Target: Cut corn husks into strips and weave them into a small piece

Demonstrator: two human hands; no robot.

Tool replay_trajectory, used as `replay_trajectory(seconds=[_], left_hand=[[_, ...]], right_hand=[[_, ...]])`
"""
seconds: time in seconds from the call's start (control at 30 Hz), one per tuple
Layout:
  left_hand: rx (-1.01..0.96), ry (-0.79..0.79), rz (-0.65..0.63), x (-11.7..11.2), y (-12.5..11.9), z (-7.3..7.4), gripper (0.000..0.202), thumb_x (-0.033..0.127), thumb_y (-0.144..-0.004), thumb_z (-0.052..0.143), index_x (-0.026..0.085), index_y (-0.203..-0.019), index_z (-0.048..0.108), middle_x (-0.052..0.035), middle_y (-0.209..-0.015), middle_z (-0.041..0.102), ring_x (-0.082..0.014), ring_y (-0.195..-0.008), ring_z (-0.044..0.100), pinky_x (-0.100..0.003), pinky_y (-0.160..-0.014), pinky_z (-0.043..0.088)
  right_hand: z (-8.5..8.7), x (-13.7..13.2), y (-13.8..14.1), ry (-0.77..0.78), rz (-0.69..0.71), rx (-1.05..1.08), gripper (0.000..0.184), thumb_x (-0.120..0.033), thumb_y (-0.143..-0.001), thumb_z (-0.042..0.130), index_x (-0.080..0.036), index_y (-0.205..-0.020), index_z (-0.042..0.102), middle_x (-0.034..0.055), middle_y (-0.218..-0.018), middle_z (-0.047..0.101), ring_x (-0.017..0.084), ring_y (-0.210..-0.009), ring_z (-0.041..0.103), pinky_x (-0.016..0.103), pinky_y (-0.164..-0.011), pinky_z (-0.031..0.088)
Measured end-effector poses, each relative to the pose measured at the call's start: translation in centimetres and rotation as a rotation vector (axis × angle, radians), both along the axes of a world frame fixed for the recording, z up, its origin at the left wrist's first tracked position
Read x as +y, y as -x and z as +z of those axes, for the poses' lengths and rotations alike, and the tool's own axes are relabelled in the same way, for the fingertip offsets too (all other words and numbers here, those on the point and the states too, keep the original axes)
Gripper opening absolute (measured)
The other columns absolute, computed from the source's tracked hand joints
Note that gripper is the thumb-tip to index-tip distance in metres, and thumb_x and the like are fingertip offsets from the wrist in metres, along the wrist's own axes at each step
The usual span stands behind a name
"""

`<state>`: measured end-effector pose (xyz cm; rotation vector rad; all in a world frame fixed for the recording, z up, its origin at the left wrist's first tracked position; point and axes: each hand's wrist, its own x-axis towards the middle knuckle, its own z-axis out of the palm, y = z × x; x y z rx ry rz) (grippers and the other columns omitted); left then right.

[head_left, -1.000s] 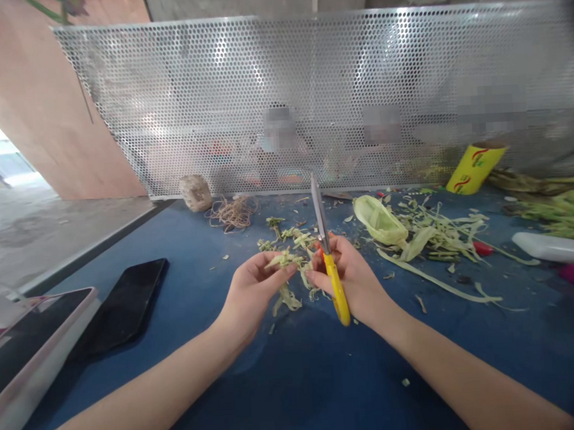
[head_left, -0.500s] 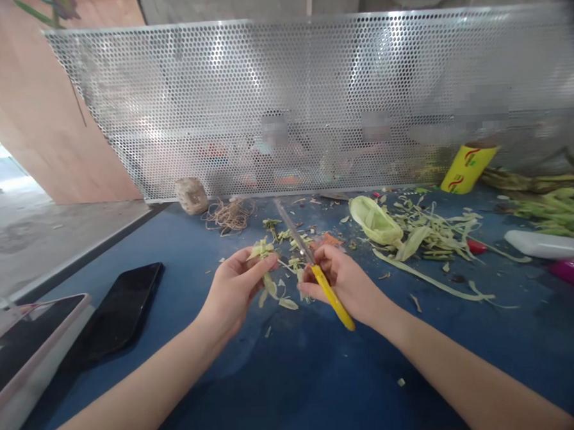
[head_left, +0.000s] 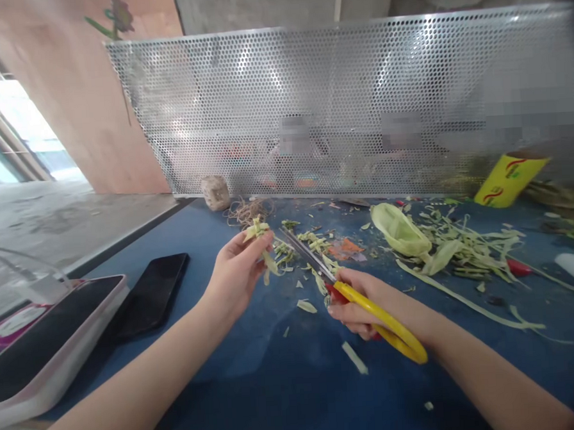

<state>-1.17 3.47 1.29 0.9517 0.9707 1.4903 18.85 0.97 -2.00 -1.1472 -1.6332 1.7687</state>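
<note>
My left hand (head_left: 235, 269) pinches a small pale-green knotted bit of husk (head_left: 256, 228) between thumb and fingers, with a loose leafy end hanging below. My right hand (head_left: 361, 301) is closed around a pair of scissors (head_left: 376, 313) with yellow and red handles. Their blades point up and left, towards the left hand, and appear slightly parted, apart from the husk. Beneath and behind the hands lie green husk scraps (head_left: 317, 242) and an orange scrap (head_left: 345, 246). A cut pale strip (head_left: 355, 358) rests on the blue table in front of the right hand.
Right of centre sit a hollow pale-green husk (head_left: 398, 230) and a heap of shredded strips (head_left: 476, 247). A yellow roll (head_left: 511, 179) leans farther back. Twine (head_left: 249, 212), a stone-like lump (head_left: 215, 193) and a black phone (head_left: 151, 293) are leftward. A perforated metal screen (head_left: 309, 92) stands behind.
The view has swung left. My left hand has lifted the husk slightly; the scissors have turned, showing their red handle and moving away from it. A pale strip now lies on the table.
</note>
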Motion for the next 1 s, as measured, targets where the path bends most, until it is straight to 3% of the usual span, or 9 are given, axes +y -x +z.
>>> replay_trajectory(seconds=[0.13, 0.27, 0.47, 0.6, 0.8, 1.0], left_hand=[[-0.019, -0.017, 0.037, 0.1, 0.1, 0.0, 0.020, 0.021, -0.059, 0.073, 0.014, -0.074, 0.062, 0.0023, -0.065, 0.055, -0.0059, -0.057, 0.050, -0.015, -0.046, 0.040], [-0.015, -0.008, 0.044, 0.0, 0.0, 0.1, 0.020, 0.022, -0.058, 0.074, 0.014, -0.072, 0.061, 0.0034, -0.063, 0.054, -0.0053, -0.052, 0.049, -0.016, -0.044, 0.038], [-0.021, 0.078, -0.019, -0.2, -0.3, -0.2, 0.020, 0.024, -0.059, 0.073, 0.016, -0.074, 0.061, 0.0039, -0.063, 0.056, -0.0059, -0.052, 0.051, -0.016, -0.045, 0.039], [-0.033, 0.142, 0.005, -0.2, -0.3, -0.1, 0.022, 0.024, -0.056, 0.074, 0.015, -0.071, 0.060, 0.0039, -0.061, 0.057, -0.0063, -0.051, 0.052, -0.017, -0.044, 0.039], [-0.055, 0.150, -0.014, -0.6, -0.4, 0.4, 0.019, 0.021, -0.057, 0.073, 0.016, -0.069, 0.059, 0.0059, -0.059, 0.053, -0.0051, -0.051, 0.051, -0.016, -0.045, 0.039], [-0.018, 0.160, -0.074, -0.9, -0.7, -0.1, 0.019, 0.023, -0.060, 0.073, 0.016, -0.073, 0.061, 0.0049, -0.060, 0.052, -0.0047, -0.051, 0.050, -0.015, -0.046, 0.040]], right_hand=[[1.3, -1.2, 0.2, 0.136, 0.075, -0.021, 0.041, -0.054, -0.072, 0.056, -0.021, -0.076, 0.033, -0.0078, -0.058, 0.042, 0.000, -0.037, 0.031, 0.014, -0.033, 0.020], [1.5, -1.7, 0.2, 0.207, 0.061, 0.009, 0.040, -0.057, -0.073, 0.052, -0.021, -0.076, 0.035, -0.0078, -0.058, 0.041, 0.000, -0.037, 0.032, 0.012, -0.033, 0.020], [1.4, -1.7, 0.4, 0.179, 0.034, -0.025, 0.045, -0.062, -0.071, 0.050, -0.021, -0.075, 0.034, -0.0087, -0.056, 0.039, 0.000, -0.035, 0.031, 0.012, -0.031, 0.023], [1.5, -1.6, 0.3, 0.186, 0.036, -0.074, 0.047, -0.065, -0.069, 0.049, -0.021, -0.074, 0.034, -0.0083, -0.055, 0.038, 0.001, -0.035, 0.031, 0.012, -0.031, 0.023], [1.8, -1.5, 0.5, 0.211, -0.008, -0.079, 0.049, -0.064, -0.065, 0.054, -0.022, -0.074, 0.030, -0.0099, -0.054, 0.036, 0.000, -0.034, 0.029, 0.012, -0.031, 0.020], [2.1, -1.6, 0.9, 0.221, -0.028, -0.056, 0.047, -0.061, -0.067, 0.055, -0.022, -0.072, 0.029, -0.0108, -0.053, 0.036, 0.000, -0.032, 0.030, 0.012, -0.030, 0.022]])
